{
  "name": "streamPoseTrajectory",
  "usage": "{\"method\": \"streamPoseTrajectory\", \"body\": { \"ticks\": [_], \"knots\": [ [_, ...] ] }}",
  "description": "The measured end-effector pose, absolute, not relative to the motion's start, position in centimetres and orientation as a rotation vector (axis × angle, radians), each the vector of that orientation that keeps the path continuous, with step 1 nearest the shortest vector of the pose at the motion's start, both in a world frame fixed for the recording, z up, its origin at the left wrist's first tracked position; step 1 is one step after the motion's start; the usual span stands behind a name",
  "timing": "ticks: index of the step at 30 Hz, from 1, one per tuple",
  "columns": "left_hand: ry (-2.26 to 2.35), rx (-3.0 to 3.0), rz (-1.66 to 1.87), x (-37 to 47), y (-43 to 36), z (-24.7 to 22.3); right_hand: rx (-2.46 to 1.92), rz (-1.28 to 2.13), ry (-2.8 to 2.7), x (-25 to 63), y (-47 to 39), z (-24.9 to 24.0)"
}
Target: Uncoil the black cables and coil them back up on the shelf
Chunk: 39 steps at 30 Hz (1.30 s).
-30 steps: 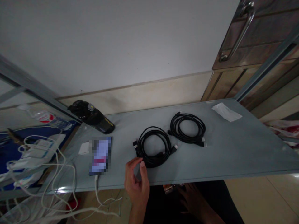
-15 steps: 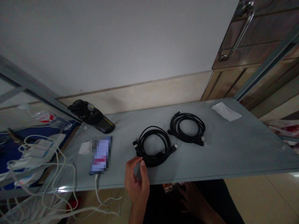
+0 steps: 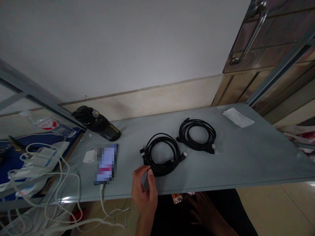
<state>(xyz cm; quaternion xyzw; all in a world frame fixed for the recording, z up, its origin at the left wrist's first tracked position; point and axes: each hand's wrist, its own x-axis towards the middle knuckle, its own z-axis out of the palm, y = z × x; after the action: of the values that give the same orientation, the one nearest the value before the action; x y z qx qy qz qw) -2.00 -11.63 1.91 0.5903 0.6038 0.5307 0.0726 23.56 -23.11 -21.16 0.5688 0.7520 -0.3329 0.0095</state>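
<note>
My left hand (image 3: 144, 188) is at the shelf's front edge, with thumb and fingertips pinched together at the near left side of a coiled black cable (image 3: 177, 150). The pinch appears to be on the cable's edge, though the contact is small. Several connector ends stick out of this coil, one with a pale tip on its right. A second coiled black cable (image 3: 213, 131) lies just behind and to the right. Below the shelf, over dark-clothed legs, my right hand (image 3: 205, 211) rests in shadow with its fingers apart. Close to it is a small printed packet (image 3: 177, 198), partly hidden by the shelf edge.
A black bottle (image 3: 98, 124) lies at the back left of the grey shelf (image 3: 241, 157). In front are a phone (image 3: 106, 162) on a white charging cable (image 3: 102, 196) and a white card (image 3: 89, 156). White paper (image 3: 238, 117) lies back right. Tangled white cords (image 3: 61, 164) hang left.
</note>
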Motion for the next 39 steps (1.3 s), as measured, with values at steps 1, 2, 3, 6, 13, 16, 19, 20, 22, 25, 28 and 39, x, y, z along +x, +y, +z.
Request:
{"method": "streamPoseTrajectory", "body": {
  "ticks": [1,2,3,6,13,16,19,20,22,25,28,39],
  "knots": [
    [1.817,1.775,1.593,-2.0,-11.6,1.9,1.800,-1.009,2.370,23.7,-23.4,-21.8],
    [1.822,1.779,1.594,-2.0,-11.6,1.9,1.828,-0.970,2.401,23.8,-23.7,-22.5],
    [1.825,1.786,1.596,-2.0,-11.6,1.9,1.854,-0.930,2.427,23.8,-23.8,-23.1],
    [1.824,1.804,1.598,-2.0,-11.6,2.0,1.894,-0.837,2.438,23.7,-23.7,-24.3],
    [1.813,1.833,1.561,-2.1,-11.5,2.0,1.951,-0.620,2.660,24.5,-23.2,-23.1],
    [1.794,1.881,1.527,-2.2,-11.6,2.2,1.992,-0.560,2.761,25.9,-22.8,-19.5],
    [1.660,2.068,1.335,-2.0,-11.5,2.2,2.008,-0.518,2.869,27.5,-21.9,-12.8],
    [1.611,2.163,1.248,-1.9,-11.4,2.1,1.973,-0.530,2.941,28.0,-21.6,-10.0],
    [1.569,2.323,1.122,-1.7,-11.1,1.8,1.892,-0.605,3.107,28.9,-20.5,-4.3],
    [1.645,2.376,1.073,-1.4,-10.6,1.3,1.897,-0.554,3.281,29.8,-17.6,2.8],
    [1.729,2.335,1.071,-1.2,-10.1,1.1,1.985,-0.347,3.313,30.1,-12.6,5.4],
    [1.788,2.300,1.181,-0.9,-10.3,1.3,1.902,-0.037,3.065,32.6,-3.8,1.7]
  ]
}}
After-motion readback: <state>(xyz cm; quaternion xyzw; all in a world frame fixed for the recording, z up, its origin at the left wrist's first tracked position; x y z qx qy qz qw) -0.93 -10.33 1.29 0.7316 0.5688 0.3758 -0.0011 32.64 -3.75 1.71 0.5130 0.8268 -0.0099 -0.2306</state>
